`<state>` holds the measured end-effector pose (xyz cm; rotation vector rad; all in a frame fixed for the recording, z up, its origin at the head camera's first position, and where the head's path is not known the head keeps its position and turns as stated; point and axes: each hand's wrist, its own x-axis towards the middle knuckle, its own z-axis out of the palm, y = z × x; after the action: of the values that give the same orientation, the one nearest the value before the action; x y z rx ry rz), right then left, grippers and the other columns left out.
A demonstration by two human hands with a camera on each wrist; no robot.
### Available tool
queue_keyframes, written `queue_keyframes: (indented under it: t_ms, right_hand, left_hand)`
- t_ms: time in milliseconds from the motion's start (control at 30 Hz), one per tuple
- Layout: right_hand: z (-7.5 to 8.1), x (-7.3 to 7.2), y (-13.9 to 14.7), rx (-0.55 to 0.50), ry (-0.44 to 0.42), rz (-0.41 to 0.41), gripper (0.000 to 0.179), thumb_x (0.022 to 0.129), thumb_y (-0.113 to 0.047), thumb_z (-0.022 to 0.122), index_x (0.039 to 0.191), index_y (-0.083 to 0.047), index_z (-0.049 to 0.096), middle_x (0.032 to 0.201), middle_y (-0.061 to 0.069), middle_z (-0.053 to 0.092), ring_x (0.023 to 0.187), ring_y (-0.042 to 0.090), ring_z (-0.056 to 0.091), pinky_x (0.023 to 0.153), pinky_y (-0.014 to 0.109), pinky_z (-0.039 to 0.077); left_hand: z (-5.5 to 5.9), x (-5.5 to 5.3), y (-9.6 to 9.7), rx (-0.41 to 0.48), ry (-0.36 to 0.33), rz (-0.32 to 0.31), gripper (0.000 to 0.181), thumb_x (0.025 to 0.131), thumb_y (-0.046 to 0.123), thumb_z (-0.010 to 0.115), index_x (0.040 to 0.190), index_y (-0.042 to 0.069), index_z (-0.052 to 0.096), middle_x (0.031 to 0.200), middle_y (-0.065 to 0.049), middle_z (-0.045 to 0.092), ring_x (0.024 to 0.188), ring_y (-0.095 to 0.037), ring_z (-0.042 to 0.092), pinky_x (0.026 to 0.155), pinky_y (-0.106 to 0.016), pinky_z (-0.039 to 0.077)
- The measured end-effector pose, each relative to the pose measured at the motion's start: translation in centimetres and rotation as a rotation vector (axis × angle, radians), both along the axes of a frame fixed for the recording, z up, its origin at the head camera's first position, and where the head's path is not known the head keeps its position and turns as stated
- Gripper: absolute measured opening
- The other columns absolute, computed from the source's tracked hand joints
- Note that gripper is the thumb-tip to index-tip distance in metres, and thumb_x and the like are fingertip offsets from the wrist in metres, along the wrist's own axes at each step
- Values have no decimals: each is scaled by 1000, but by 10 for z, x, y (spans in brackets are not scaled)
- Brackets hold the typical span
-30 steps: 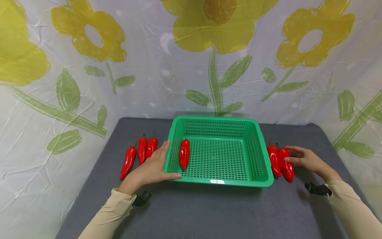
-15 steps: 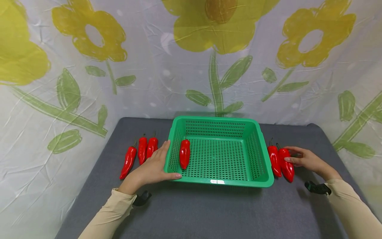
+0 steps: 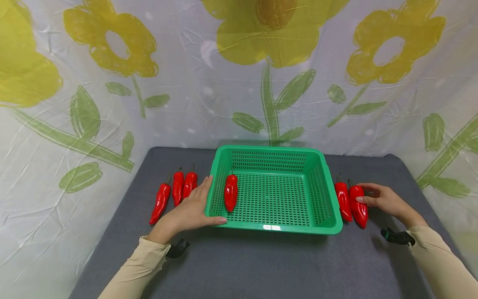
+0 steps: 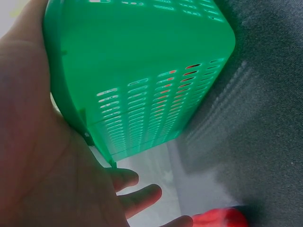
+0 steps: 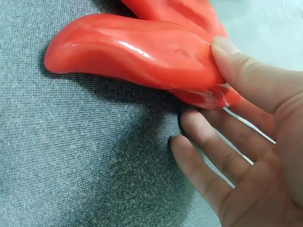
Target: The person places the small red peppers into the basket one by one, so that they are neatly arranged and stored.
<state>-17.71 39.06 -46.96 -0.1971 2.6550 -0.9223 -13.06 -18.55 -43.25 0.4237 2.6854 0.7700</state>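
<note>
My left hand point(image 3: 191, 209) rests on the near left corner of a green plastic basket point(image 3: 267, 227), thumb along the front rim and fingers along the left side. The left wrist view shows its palm against the rim of the slotted basket point(image 4: 142, 109). One red pepper point(image 3: 230, 193) lies inside at the left. To the right of the basket, my right hand point(image 3: 382, 200) holds a red pepper point(image 3: 359, 209) near its stem end. In the right wrist view the thumb presses on this pepper point(image 5: 132, 52), with fingers around the other side. Another red pepper point(image 3: 343, 201) lies between it and the basket.
Left of the basket lie three more red peppers, the outermost pepper point(image 3: 161, 203) slanted, the others partly behind my left hand. A dark grey cloth point(image 3: 257, 265) covers the table. A flower-printed curtain point(image 3: 198, 104) hangs along the back and sides.
The stem end of the pepper under my right hand has shifted slightly right, away from its neighbour. My left hand and the basket have not moved.
</note>
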Motion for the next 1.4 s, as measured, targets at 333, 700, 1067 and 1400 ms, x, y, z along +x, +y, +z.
queue_keyframes:
  t_ms: [333, 700, 1067, 1400]
  right_hand:
    - [0, 1, -2, -8, -2, -40, 68, 95, -35, 65, 142, 8, 43, 135, 38, 51, 115, 49, 60, 77, 35, 59]
    - [-4, 0, -3, -31, -13, -98, 71, 94, -38, 66, 143, 6, 40, 140, 38, 47, 114, 43, 64, 78, 36, 60]
    - [-8, 1, -4, -32, -1, -119, 71, 94, -38, 66, 145, 4, 40, 139, 34, 49, 105, 23, 69, 75, 27, 57]
    - [-4, 3, -3, -42, 8, -126, 72, 93, -42, 67, 143, 3, 42, 138, 33, 50, 99, 12, 69, 74, 28, 58]
  left_hand:
    - [-2, 0, -1, -4, 0, -3, 127, 73, 68, 73, 160, 16, -4, 168, -12, 5, 153, -40, 16, 112, -68, 31]
    - [-2, 0, -1, 1, 2, -4, 127, 73, 68, 73, 160, 16, -4, 168, -12, 5, 153, -40, 16, 112, -68, 31]
    - [-3, 0, -2, 4, -4, -9, 128, 73, 70, 71, 160, 17, -7, 169, -11, 3, 154, -39, 14, 114, -68, 29]
    - [-2, 0, -2, 1, 7, -8, 128, 73, 69, 72, 160, 15, -5, 168, -12, 4, 152, -41, 17, 113, -69, 29]
